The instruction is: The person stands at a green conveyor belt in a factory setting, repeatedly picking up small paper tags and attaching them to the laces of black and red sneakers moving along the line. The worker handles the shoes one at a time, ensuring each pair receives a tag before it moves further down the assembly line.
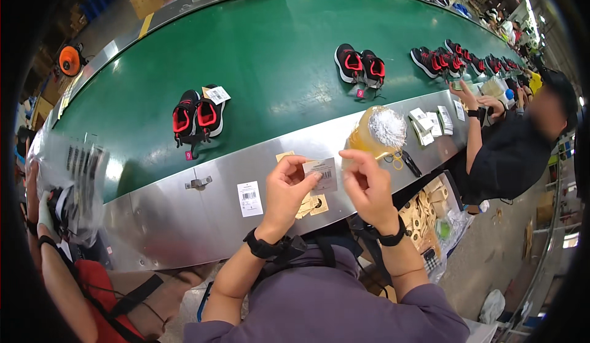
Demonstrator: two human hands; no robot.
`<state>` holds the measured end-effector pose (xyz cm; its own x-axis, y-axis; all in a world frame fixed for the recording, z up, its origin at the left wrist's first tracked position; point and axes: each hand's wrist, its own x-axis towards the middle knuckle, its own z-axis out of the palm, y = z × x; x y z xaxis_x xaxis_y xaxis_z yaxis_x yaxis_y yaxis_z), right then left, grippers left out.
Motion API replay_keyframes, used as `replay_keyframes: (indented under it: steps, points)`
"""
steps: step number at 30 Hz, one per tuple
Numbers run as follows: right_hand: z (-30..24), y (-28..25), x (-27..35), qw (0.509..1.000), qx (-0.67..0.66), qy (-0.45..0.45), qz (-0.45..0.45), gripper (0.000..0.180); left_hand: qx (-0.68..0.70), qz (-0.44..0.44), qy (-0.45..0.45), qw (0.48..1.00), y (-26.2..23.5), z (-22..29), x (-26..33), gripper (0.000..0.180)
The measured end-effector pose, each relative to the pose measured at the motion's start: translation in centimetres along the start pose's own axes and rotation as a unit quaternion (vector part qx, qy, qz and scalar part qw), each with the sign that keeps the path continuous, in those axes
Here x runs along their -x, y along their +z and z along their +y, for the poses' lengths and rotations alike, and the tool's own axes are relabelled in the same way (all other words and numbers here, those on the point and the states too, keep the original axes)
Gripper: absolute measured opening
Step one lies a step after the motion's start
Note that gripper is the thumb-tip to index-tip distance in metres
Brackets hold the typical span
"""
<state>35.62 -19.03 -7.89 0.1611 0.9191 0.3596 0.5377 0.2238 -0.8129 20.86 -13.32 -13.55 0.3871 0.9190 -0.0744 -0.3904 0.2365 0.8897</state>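
The left grip [286, 186] was pinched closed on a grey card [326, 180], its thumb lying over the printed face. The right grip [372, 189], just right of that card, was partly open, fingers loosely bent and thumb parted from them. Below the left grip, tan cards [316, 206] lay on the steel bench [166, 220]; a white card [249, 199] lay to its left. Just beyond the right grip stood a yellowish tub [359, 135] topped with white strands [387, 126], and a black tool [410, 164] lay to that grip's right. Farther off that way were stacked cards [421, 126] and a co-worker [507, 155]. Beyond both grips, on the green belt [264, 48], sat black-and-red shoes [359, 66]; another pair [196, 115], bearing a white tag [216, 94], sat beyond and left of the left grip.
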Motion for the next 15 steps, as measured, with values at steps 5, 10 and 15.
replay_keyframes:
  steps: [5, 10, 15]
  points:
    - [0.8, 1.1, 0.2, 0.997, 0.041, -0.064, 0.013, 0.038, -0.023, -0.006, -0.007, 1.000, 0.7, 0.6, 0.4, 0.022]
    - [1.3, 1.0, -0.1, 0.994, 0.067, -0.078, 0.021, 0.040, -0.032, -0.022, 0.024, 0.999, 1.0, -0.2, 0.4, 0.022]
    - [1.7, 0.5, -0.1, 0.995, 0.069, -0.071, 0.019, 0.039, -0.069, -0.022, 0.053, 0.996, 1.7, -0.3, 0.2, 0.017]
